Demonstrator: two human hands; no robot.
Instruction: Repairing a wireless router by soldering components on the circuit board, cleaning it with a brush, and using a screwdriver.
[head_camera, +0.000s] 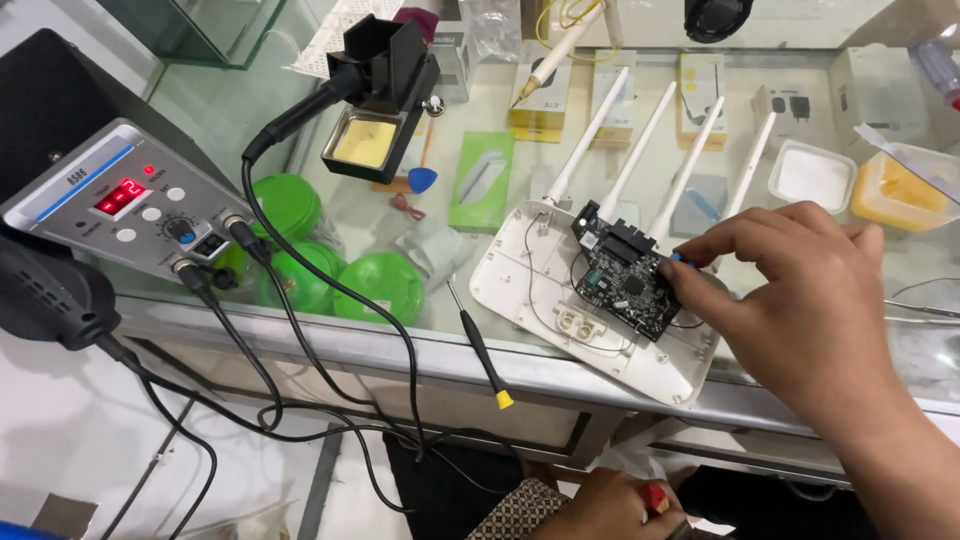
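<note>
An opened white router shell (530, 290) with several white antennas (636, 150) lies on the glass counter. A black circuit board (620, 280) sits tilted in it. My right hand (800, 290) reaches in from the right and pinches the board's right edge, where a small blue part shows at the fingertips. My left hand (610, 505) rests low below the counter edge, fingers curled, with a red-stoned ring; whether it holds anything I cannot tell. A black screwdriver with a yellow end (480, 345) lies just left of the shell.
A grey soldering station with a red display (125, 205) stands at left, its cables hanging over the counter edge. An iron holder with sponge (375, 115) is behind. Green round lids (375, 285) show under the glass. A white tub (812, 175) and yellow tub (900, 190) sit at right.
</note>
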